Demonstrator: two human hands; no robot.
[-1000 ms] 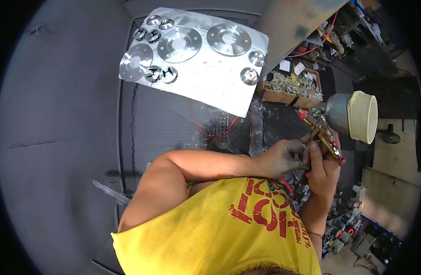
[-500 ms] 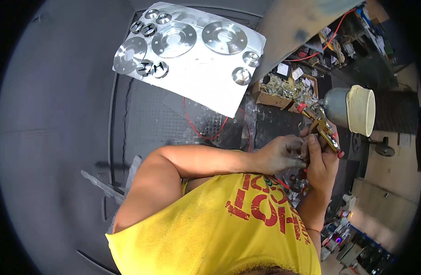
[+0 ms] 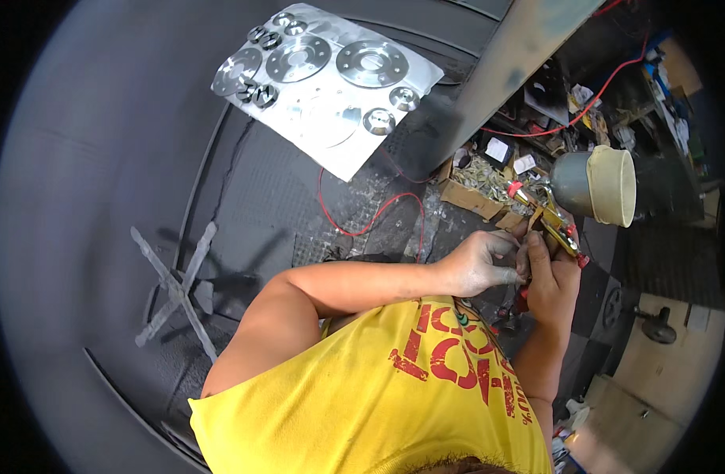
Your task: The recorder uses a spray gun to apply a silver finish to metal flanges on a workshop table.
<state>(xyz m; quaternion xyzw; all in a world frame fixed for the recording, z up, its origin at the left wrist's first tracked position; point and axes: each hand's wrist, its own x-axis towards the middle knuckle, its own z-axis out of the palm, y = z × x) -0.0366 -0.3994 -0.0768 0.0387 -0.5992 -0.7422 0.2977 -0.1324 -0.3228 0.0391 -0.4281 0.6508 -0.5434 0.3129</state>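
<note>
My right hand (image 3: 550, 276) is wrapped round the handle of a gold-coloured spray gun (image 3: 546, 219) with red knobs, its thumb along the body. A grey paint cup (image 3: 572, 183) with a wide cream band round its rim (image 3: 614, 186) is attached to the gun, lying tilted to the right. My left hand (image 3: 482, 261) is closed against the right hand's fingers at the handle; its fingertips are hidden, so what they pinch cannot be made out. Ahead to the left, several shiny round metal flanges (image 3: 351, 65) and smaller metal discs (image 3: 379, 121) lie on a white board (image 3: 339, 160).
Beyond the gun, a cardboard box (image 3: 467, 197) holds scraps. A red hose (image 3: 370, 235) loops over the dark floor. An upright panel (image 3: 497, 87) divides the board from cluttered shelves (image 3: 607, 110). A grey cross-shaped stand (image 3: 177, 294) is at the left, a fan (image 3: 657, 325) at the right.
The view has shifted, so the board sits slightly higher and the cross-shaped stand shows fully. Both hands stay together at the spray gun, with little visible movement.
</note>
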